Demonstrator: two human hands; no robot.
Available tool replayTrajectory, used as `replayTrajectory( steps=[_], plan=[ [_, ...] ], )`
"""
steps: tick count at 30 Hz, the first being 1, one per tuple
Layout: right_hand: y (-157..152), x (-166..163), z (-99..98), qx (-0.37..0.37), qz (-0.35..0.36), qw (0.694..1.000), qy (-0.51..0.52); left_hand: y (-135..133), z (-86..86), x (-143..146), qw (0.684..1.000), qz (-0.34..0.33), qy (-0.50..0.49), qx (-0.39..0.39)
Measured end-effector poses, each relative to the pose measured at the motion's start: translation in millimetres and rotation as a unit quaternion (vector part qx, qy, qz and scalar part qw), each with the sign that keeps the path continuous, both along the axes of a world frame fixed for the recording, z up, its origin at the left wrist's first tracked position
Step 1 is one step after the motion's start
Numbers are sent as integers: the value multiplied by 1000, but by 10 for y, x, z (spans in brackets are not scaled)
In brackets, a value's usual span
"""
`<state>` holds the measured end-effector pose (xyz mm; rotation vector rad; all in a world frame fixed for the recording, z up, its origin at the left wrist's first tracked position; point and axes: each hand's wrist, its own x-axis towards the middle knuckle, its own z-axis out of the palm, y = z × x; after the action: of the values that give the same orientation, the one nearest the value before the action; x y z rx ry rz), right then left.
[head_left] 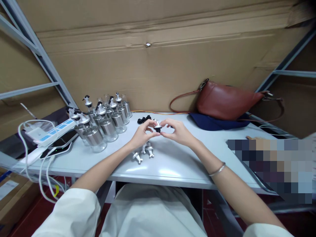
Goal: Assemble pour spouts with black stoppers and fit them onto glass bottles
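Observation:
Between my left hand (143, 133) and my right hand (176, 131) is a silver bottle pourer (157, 127) with a black ribbed stopper pointing down. Both hands pinch it from opposite sides, above the table. Just below my left hand, several loose silver pourer spouts (149, 150) lie on the tabletop. Behind that hand sits a small pile of black parts (144, 119). To the left stand several glass bottles with steel sleeves (95, 138), many topped with silver-and-black pourers.
A white power strip (55, 131) with cables lies at the table's left end, beside a dark device (58, 148). At the back right, a brown leather bag (224, 102) rests on dark blue cloth (207, 123). Cardboard (158, 72) walls the back; a blurred-out person (276, 168) is at the right.

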<state>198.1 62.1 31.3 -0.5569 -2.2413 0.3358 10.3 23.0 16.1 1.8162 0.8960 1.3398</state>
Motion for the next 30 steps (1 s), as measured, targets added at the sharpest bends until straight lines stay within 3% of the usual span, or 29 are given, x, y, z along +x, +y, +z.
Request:
replayTrajectory(
  steps=[2,5,9,16,26,30],
  plan=[
    [75,67,21,11,-20,1000,-21,9,-16,-2,1000,5,11,-6],
    [208,197,62,24,-127,989,-77,18,-31,-6,999,9,34,-4],
    [355,348,42,-45,-248,944,-213,8,-29,-11,998,15,57,9],
    [522,507,-169,-121,-287,901,-303,-15,-31,-9,994,41,92,28],
    [469,550,-93,-185,-395,835,-335,-17,-27,-6,992,60,110,27],
    [457,524,-134,-193,-419,823,-332,-17,-35,-12,991,62,115,18]
  ],
)
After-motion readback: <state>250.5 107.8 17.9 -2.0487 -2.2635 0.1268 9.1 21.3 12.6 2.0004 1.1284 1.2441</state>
